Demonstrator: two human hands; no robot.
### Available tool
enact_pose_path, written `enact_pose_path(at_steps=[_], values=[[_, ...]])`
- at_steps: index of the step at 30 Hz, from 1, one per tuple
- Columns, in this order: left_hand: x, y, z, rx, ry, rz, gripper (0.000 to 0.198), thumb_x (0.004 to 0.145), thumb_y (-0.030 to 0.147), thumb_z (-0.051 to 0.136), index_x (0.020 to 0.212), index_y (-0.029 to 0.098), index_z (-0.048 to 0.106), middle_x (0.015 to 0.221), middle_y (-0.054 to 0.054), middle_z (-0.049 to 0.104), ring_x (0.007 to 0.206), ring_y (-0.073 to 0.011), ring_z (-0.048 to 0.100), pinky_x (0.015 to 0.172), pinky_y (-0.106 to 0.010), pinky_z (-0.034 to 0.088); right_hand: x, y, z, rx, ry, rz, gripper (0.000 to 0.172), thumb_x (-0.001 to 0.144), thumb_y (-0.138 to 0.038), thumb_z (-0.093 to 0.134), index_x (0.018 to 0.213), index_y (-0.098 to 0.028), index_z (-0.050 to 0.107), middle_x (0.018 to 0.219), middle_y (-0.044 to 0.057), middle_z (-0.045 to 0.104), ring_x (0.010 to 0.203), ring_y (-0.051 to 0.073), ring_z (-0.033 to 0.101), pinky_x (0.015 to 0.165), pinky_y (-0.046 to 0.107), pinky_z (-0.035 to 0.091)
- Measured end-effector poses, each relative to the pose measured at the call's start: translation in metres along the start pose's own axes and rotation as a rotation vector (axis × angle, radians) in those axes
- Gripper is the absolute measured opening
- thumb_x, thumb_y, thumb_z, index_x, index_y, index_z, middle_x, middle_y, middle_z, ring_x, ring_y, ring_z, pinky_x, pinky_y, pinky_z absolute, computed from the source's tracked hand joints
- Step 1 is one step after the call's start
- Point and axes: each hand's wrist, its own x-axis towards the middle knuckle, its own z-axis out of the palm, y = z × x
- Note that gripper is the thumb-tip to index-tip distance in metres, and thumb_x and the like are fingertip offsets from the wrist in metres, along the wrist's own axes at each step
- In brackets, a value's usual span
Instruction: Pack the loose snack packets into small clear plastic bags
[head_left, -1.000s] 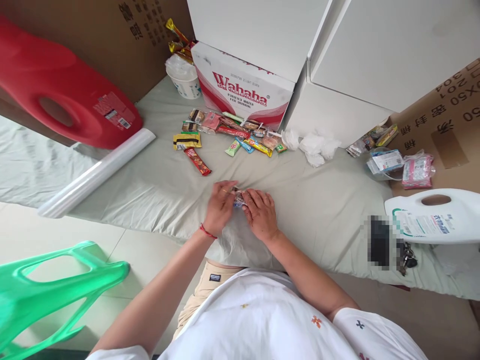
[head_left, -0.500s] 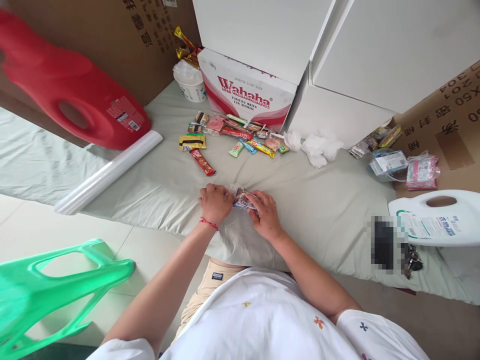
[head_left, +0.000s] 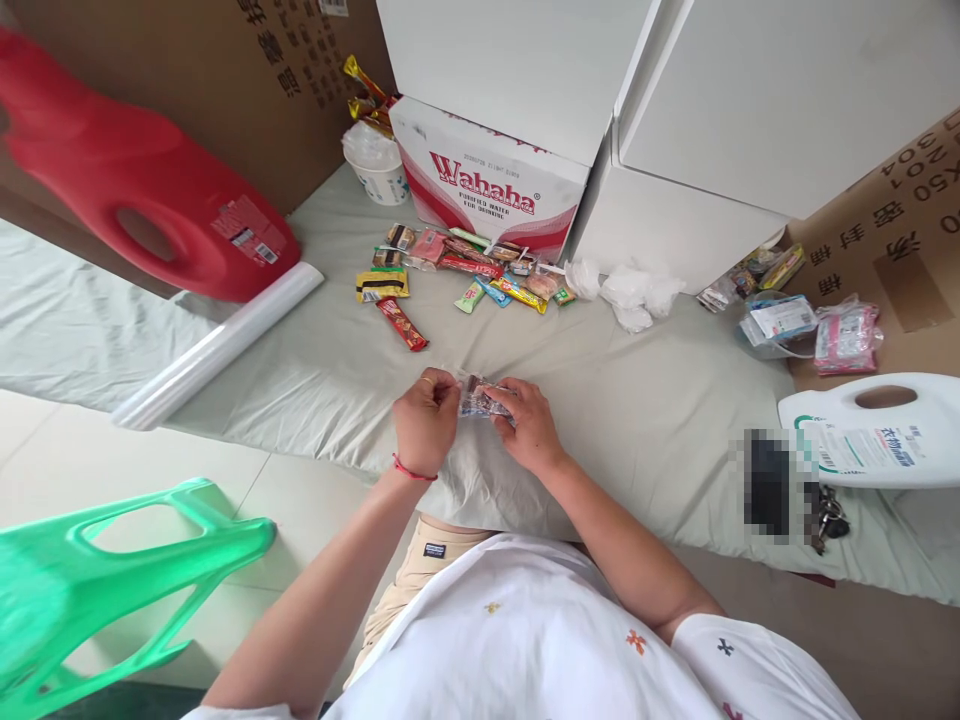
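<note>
Both my hands meet over the front of a grey-green sheet (head_left: 660, 400) spread on a low surface. My left hand (head_left: 424, 420), with a red string at the wrist, is closed and pinches the clear film at the left end of a small wrapped snack packet (head_left: 478, 401). My right hand (head_left: 531, 425) has its fingers curled over the packet's right end. The packet lies between them, just above the sheet. Beyond my hands lies a scatter of several small snack packets (head_left: 465, 272), with a red bar (head_left: 402, 323) nearest.
A roll of clear film (head_left: 219, 345) and a red jug (head_left: 142, 190) lie at the left, a green plastic stool (head_left: 112, 580) on the floor. A Wahaha carton (head_left: 487, 190) and white boxes stand behind. A white jug (head_left: 877, 430), keys (head_left: 825, 515) and crumpled tissue (head_left: 634, 295) are at the right.
My hands stay on the packet; the left hand closed into a fist around the film half a second ago and now pinches it with fingers raised.
</note>
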Motion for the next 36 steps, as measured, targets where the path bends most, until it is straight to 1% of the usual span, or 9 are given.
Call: enact_pose_path(at_steps=[5, 10, 13, 17, 21, 24, 28, 32, 36], values=[[-0.022, 0.013, 0.026, 0.246, -0.099, 0.444, 0.025, 0.100, 0.019, 0.045, 0.097, 0.020, 0.070, 0.094, -0.007, 0.077, 0.088, -0.0207, 0.071, 0.079, -0.032, 0.052, 0.001, 0.000, 0.003, 0.023, 0.059, -0.013, 0.043, 0.090, -0.013, 0.055, 0.129, -0.024, 0.068, 0.131, 0.009, 0.067, 0.121, 0.027, 0.060, 0.108, 0.046, 0.048], [-0.048, 0.004, 0.039, 0.437, -0.107, 0.593, 0.036, 0.103, 0.021, 0.046, 0.132, 0.013, 0.065, 0.107, -0.013, 0.079, 0.097, -0.0272, 0.071, 0.083, -0.039, 0.047, 0.000, 0.007, 0.008, 0.150, 0.128, 0.050, 0.053, 0.092, -0.019, 0.052, 0.145, -0.017, 0.051, 0.127, 0.012, 0.071, 0.116, 0.027, 0.065, 0.107, 0.045, 0.050], [-0.060, -0.008, 0.037, 0.487, -0.124, 0.624, 0.044, 0.101, 0.017, 0.046, 0.143, 0.015, 0.060, 0.115, -0.013, 0.080, 0.103, -0.0283, 0.069, 0.084, -0.040, 0.044, 0.000, 0.015, 0.009, 0.167, 0.111, 0.070, 0.065, 0.088, -0.021, 0.057, 0.152, -0.016, 0.044, 0.130, 0.013, 0.071, 0.118, 0.029, 0.065, 0.108, 0.049, 0.051], [-0.065, -0.023, 0.035, 0.553, -0.168, 0.654, 0.050, 0.102, 0.018, 0.047, 0.150, 0.022, 0.056, 0.140, -0.010, 0.070, 0.104, -0.0277, 0.068, 0.081, -0.040, 0.042, 0.003, 0.023, -0.004, 0.111, -0.046, -0.041, 0.066, 0.083, -0.015, 0.058, 0.148, -0.019, 0.051, 0.138, 0.015, 0.066, 0.127, 0.031, 0.061, 0.111, 0.052, 0.049], [-0.064, -0.029, 0.038, 0.616, -0.175, 0.706, 0.043, 0.101, 0.017, 0.049, 0.141, 0.023, 0.065, 0.146, -0.009, 0.066, 0.098, -0.0261, 0.068, 0.079, -0.040, 0.041, 0.008, 0.014, -0.032, 0.050, -0.044, -0.205, 0.077, 0.081, -0.007, 0.051, 0.156, -0.018, 0.044, 0.160, 0.015, 0.049, 0.150, 0.029, 0.043, 0.123, 0.054, 0.038], [-0.064, -0.031, 0.040, 0.589, -0.156, 0.714, 0.035, 0.099, 0.017, 0.053, 0.127, 0.021, 0.073, 0.136, -0.012, 0.073, 0.097, -0.0263, 0.068, 0.079, -0.040, 0.042, 0.013, 0.002, -0.044, -0.029, -0.087, -0.373, 0.070, 0.090, -0.005, 0.043, 0.159, -0.020, 0.043, 0.167, 0.011, 0.042, 0.159, 0.024, 0.029, 0.130, 0.054, 0.024], [-0.066, -0.032, 0.039, 0.534, -0.190, 0.673, 0.028, 0.095, 0.015, 0.054, 0.109, 0.019, 0.078, 0.123, -0.015, 0.077, 0.095, -0.0277, 0.070, 0.081, -0.043, 0.048, 0.013, 0.003, -0.040, -0.109, -0.258, -0.358, 0.052, 0.108, -0.027, 0.040, 0.159, -0.023, 0.043, 0.166, 0.009, 0.044, 0.158, 0.024, 0.033, 0.131, 0.056, 0.020], [-0.069, -0.031, 0.029, 0.304, -0.307, 0.655, 0.046, 0.093, 0.011, 0.047, 0.131, 0.022, 0.071, 0.144, -0.015, 0.067, 0.117, -0.0266, 0.070, 0.092, -0.045, 0.055, 0.002, 0.018, -0.028, -0.088, -0.291, -0.293, 0.060, 0.110, -0.039, 0.037, 0.167, -0.024, 0.026, 0.171, 0.011, 0.034, 0.158, 0.023, 0.033, 0.130, 0.057, 0.022], [-0.076, -0.028, 0.009, 0.073, -0.379, 0.558, 0.040, 0.093, 0.011, 0.044, 0.109, 0.023, 0.078, 0.138, -0.014, 0.071, 0.122, -0.0240, 0.070, 0.096, -0.043, 0.059, -0.009, 0.021, -0.015, -0.108, -0.271, -0.298, 0.062, 0.110, -0.037, 0.037, 0.169, -0.024, 0.021, 0.172, 0.012, 0.031, 0.159, 0.023, 0.030, 0.131, 0.057, 0.017]])
